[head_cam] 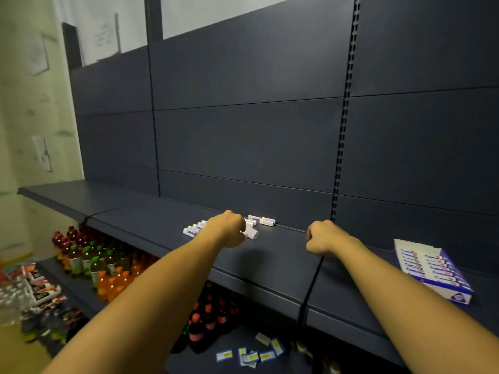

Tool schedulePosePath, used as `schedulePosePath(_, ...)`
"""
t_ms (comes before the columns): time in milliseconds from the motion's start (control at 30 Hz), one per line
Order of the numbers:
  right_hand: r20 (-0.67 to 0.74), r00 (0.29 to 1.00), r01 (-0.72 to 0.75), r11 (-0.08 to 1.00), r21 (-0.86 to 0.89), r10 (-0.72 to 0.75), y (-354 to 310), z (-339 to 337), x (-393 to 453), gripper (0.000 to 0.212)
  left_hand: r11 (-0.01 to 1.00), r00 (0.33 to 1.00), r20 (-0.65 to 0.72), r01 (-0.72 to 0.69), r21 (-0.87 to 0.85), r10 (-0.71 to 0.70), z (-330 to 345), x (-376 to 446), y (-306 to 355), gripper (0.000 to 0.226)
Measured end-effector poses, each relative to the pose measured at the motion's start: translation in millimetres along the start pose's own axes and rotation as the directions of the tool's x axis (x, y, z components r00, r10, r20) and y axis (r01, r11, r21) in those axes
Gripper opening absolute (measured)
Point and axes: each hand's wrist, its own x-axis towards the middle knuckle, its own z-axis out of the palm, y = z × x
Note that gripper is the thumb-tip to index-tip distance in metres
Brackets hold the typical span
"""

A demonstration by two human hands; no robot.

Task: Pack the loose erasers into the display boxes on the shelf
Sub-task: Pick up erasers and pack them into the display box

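A: Item one, hands?
B: The left hand (pixel 229 229) is seen curled among the loose erasers (pixel 252 233) on the dark shelf (pixel 275 255); whether one is pinched cannot be told. The right hand (pixel 320 237) is fisted, nothing being held.
A: Item two, stock?
B: A row of erasers (pixel 194 229) is laid left; the display box (pixel 434 271), filled, is placed right, well apart.

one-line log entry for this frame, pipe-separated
left hand: gripping erasers in loose pile | right hand: curled, empty, on shelf | display box: far right, part filled
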Motion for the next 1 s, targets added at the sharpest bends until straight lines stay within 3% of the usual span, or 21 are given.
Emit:
schedulePosePath(433, -0.074, 0.997, -0.015, 0.996, -0.086, 0.009, -105, 20, 15, 0.026, 0.992, 0.996, -0.023, -0.083, -0.093, 0.081, 8, 8, -93, 0.026)
schedulePosePath(1000, -0.096, 0.992, -0.086, 0.996, -0.028, 0.083, -111, 43, 141, 0.021, 0.987, 0.991, 0.012, -0.13, -0.098, 0.132, 53, 133, -131, 0.024)
